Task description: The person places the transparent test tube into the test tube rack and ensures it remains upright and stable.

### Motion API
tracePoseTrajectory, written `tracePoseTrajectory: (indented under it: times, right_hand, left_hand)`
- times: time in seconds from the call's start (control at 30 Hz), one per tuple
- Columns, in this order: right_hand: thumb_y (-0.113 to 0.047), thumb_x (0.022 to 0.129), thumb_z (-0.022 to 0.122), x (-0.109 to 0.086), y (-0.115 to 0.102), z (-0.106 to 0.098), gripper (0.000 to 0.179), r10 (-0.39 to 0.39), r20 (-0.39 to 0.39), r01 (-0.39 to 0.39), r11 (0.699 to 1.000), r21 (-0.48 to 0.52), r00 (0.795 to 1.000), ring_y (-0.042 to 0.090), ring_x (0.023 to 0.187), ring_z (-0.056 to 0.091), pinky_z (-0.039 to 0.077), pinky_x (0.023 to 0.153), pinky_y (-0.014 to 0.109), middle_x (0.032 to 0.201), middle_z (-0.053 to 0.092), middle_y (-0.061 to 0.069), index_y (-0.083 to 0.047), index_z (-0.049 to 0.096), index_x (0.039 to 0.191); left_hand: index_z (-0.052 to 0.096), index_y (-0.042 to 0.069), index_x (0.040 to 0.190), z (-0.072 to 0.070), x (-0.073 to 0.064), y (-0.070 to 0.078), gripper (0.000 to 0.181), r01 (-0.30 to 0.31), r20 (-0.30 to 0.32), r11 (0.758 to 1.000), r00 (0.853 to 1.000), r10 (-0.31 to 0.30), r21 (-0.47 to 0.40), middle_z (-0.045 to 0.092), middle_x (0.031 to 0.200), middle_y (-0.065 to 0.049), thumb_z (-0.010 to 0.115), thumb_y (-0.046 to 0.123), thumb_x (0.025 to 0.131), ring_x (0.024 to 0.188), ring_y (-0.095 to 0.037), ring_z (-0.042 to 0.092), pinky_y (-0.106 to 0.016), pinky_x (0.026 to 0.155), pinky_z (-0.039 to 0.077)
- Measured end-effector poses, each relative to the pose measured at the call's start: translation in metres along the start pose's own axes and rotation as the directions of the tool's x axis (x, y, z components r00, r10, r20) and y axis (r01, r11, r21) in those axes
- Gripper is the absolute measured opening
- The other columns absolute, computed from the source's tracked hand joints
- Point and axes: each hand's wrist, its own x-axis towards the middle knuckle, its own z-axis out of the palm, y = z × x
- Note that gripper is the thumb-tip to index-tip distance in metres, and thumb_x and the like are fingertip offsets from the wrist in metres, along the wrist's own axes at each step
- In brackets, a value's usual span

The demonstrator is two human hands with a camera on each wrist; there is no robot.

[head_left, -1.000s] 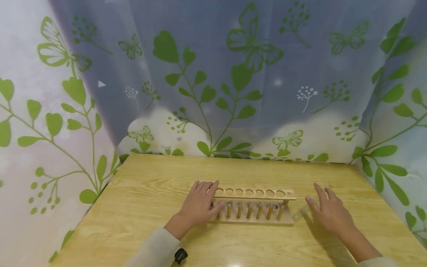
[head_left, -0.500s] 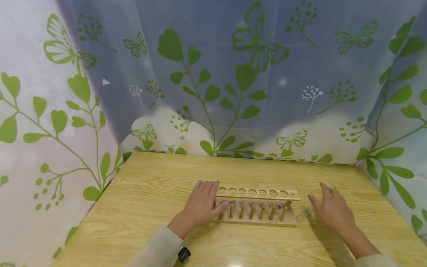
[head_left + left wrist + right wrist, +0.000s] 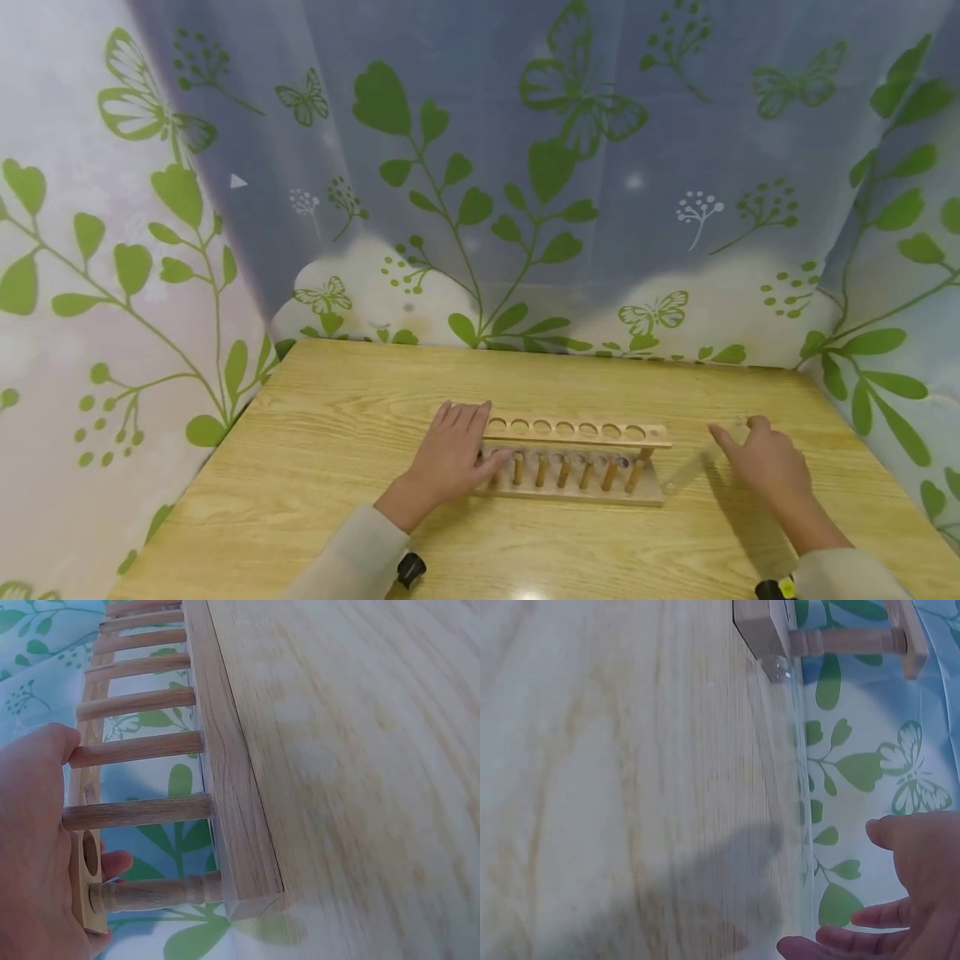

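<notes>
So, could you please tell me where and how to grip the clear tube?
Probably the middle of the clear tube, pinched across from above and the right: it lies on its side, rounded end by the rack, slanting toward the right hand.

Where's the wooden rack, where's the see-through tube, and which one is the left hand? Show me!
Wooden rack (image 3: 576, 440): head view, on the front of its top bar.
See-through tube (image 3: 802, 772): right wrist view, on its long side.
Left hand (image 3: 448, 452): head view, on its back.
</notes>
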Motion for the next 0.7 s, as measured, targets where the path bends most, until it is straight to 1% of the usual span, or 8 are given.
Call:
tracePoseTrajectory:
  times: [0.07,0.13,0.2,0.3,0.37,0.43,0.53,0.7]
  right_hand:
    - [-0.071,0.093,0.030,0.002,0.002,-0.001,0.104,0.012,0.013,-0.012,1.000,-0.012,1.000,0.058,0.092,0.054,0.048,0.066,0.056,0.116,0.047,0.048,0.026,0.034,0.129]
    - [-0.072,0.093,0.031,0.004,0.003,-0.001,0.103,0.022,0.029,-0.022,1.000,-0.011,0.999,0.050,0.081,0.058,0.048,0.059,0.049,0.106,0.052,0.046,0.027,0.038,0.122]
    - [-0.072,0.093,0.031,0.006,0.004,-0.001,0.101,0.031,0.039,-0.031,0.999,-0.010,0.999,0.041,0.071,0.059,0.046,0.055,0.043,0.094,0.056,0.041,0.026,0.044,0.112]
    - [-0.068,0.094,0.034,0.009,0.004,0.000,0.085,0.044,0.049,-0.044,0.999,-0.010,0.998,0.028,0.061,0.051,0.041,0.051,0.036,0.074,0.056,0.025,0.013,0.054,0.085]
    - [-0.066,0.095,0.035,0.009,0.005,0.001,0.074,0.048,0.057,-0.047,0.999,-0.016,0.997,0.024,0.056,0.049,0.040,0.050,0.034,0.063,0.053,0.014,0.001,0.053,0.068]
    - [-0.064,0.096,0.035,0.010,0.007,0.002,0.068,0.053,0.081,-0.052,0.999,-0.012,0.995,0.021,0.051,0.047,0.039,0.048,0.033,0.054,0.049,0.006,-0.009,0.049,0.058]
    - [-0.063,0.096,0.035,0.011,0.009,0.004,0.069,0.059,0.114,-0.060,0.998,0.002,0.992,0.018,0.044,0.048,0.040,0.046,0.032,0.047,0.048,0.002,-0.011,0.050,0.055]
    - [-0.064,0.096,0.035,0.015,0.008,0.009,0.070,0.062,0.149,-0.065,0.998,0.019,0.987,0.015,0.039,0.049,0.040,0.043,0.028,0.043,0.048,0.000,-0.011,0.052,0.055]
  left_hand:
    - [0.036,0.001,0.148,0.000,0.000,0.000,0.075,-0.008,-0.005,1.000,1.000,0.008,-0.004,0.050,0.137,-0.013,0.040,0.058,0.099,0.129,-0.029,0.045,-0.052,0.115,0.022]
    - [0.035,0.001,0.148,-0.001,-0.001,0.000,0.076,-0.006,-0.002,1.000,1.000,0.006,-0.008,0.050,0.137,-0.013,0.040,0.058,0.099,0.129,-0.029,0.045,-0.051,0.115,0.022]
    - [0.034,0.001,0.149,-0.002,-0.001,0.000,0.076,-0.002,0.003,1.000,1.000,0.002,-0.008,0.050,0.138,-0.013,0.040,0.058,0.099,0.130,-0.029,0.044,-0.052,0.115,0.022]
    - [0.033,0.001,0.149,-0.004,-0.001,0.000,0.077,0.005,0.008,1.000,1.000,-0.005,-0.001,0.049,0.139,-0.014,0.039,0.059,0.099,0.131,-0.030,0.044,-0.053,0.115,0.023]
    - [0.033,0.001,0.149,-0.004,-0.001,0.000,0.077,0.004,0.009,1.000,1.000,-0.004,0.000,0.049,0.139,-0.014,0.040,0.058,0.099,0.131,-0.030,0.044,-0.053,0.115,0.023]
    - [0.032,0.001,0.150,-0.004,-0.001,0.001,0.077,0.003,0.013,1.000,1.000,-0.003,0.000,0.049,0.139,-0.014,0.040,0.058,0.099,0.131,-0.031,0.043,-0.054,0.114,0.023]
    - [0.031,0.001,0.150,-0.003,-0.001,0.001,0.078,0.004,0.028,1.000,1.000,-0.004,-0.008,0.048,0.140,-0.015,0.040,0.058,0.099,0.132,-0.031,0.043,-0.053,0.115,0.023]
    - [0.031,0.001,0.151,-0.004,-0.001,0.001,0.077,0.005,0.033,1.000,0.999,-0.005,-0.004,0.048,0.140,-0.014,0.040,0.058,0.099,0.132,-0.031,0.042,-0.054,0.115,0.022]
